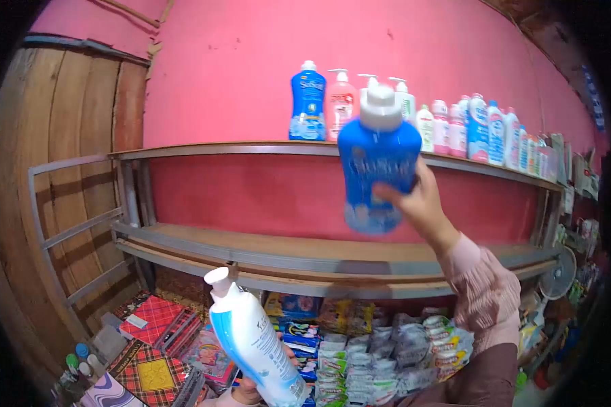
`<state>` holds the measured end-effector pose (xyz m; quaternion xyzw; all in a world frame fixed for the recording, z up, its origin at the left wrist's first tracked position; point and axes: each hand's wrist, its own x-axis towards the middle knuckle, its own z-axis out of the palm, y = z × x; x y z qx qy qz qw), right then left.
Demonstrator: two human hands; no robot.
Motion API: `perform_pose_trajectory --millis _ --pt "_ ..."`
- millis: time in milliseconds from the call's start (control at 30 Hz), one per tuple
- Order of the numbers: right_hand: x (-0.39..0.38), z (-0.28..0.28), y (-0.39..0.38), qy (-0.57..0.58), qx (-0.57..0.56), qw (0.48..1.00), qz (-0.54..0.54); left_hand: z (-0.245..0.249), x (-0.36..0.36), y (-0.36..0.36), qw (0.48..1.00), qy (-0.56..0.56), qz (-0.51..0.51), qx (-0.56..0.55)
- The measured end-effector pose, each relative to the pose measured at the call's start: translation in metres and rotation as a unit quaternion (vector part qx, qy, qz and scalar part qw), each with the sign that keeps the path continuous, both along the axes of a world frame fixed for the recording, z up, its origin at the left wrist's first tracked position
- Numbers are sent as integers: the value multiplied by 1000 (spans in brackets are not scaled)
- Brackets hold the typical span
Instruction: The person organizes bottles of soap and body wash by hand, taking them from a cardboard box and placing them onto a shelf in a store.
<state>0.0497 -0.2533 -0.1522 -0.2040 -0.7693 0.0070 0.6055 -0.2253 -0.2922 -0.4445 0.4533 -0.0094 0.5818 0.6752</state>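
My right hand is raised in front of the upper shelf, its fingers closed round a blue bottle with a white cap. The bottle is upright and a little blurred. Low in the view, my left hand grips a white bottle with a light blue stripe and a white top, tilted to the left. Much of that hand is hidden behind the bottle. A similar blue bottle stands on the upper shelf, beside a pink pump bottle.
More bottles line the right part of the upper shelf. Below it runs a wooden lower shelf with a metal edge. Packets and plaid-covered books lie underneath. A fan is at the right; a metal frame stands left.
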Motion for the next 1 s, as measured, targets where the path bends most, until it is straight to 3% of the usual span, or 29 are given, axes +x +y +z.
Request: perform_pose_trajectory --millis 67,167,200,333,400,433,467,567,633,667,767,800,900,967,1000 --pt "-29 38 33 25 24 999 28 4 -17 11 1000 1 17 24" --pt "-76 93 102 57 123 990 45 -20 -63 61 995 -52 -41 70" --pt "-96 104 114 77 94 986 117 -19 -73 68 995 -62 -44 69" --pt "-140 143 202 127 128 980 84 -4 -102 79 993 -83 29 77" --pt "-158 153 229 149 178 973 -4 19 -108 78 986 -87 96 108" --pt "-168 151 248 149 192 969 -49 26 -105 72 981 -97 130 109" --pt "-170 160 282 153 166 974 1 39 -102 69 969 -132 177 113" --pt "-186 154 283 189 96 977 -32 34 -119 91 942 -174 235 167" --pt "-192 150 280 218 12 975 49 31 -126 94 943 -172 248 140" --pt "-183 159 315 211 108 971 -41 26 -127 96 942 -172 254 139" --pt "-175 161 357 225 187 953 -78 23 -120 97 936 -149 285 141" --pt "-176 156 348 217 150 964 -45 23 -116 97 933 -139 298 144" --pt "-176 143 334 176 171 956 -162 23 -109 99 937 -133 284 154" --pt "-178 139 317 168 137 966 -138 23 -105 103 942 -126 270 155" --pt "-177 139 320 148 181 953 -191 26 -102 104 942 -124 270 156"
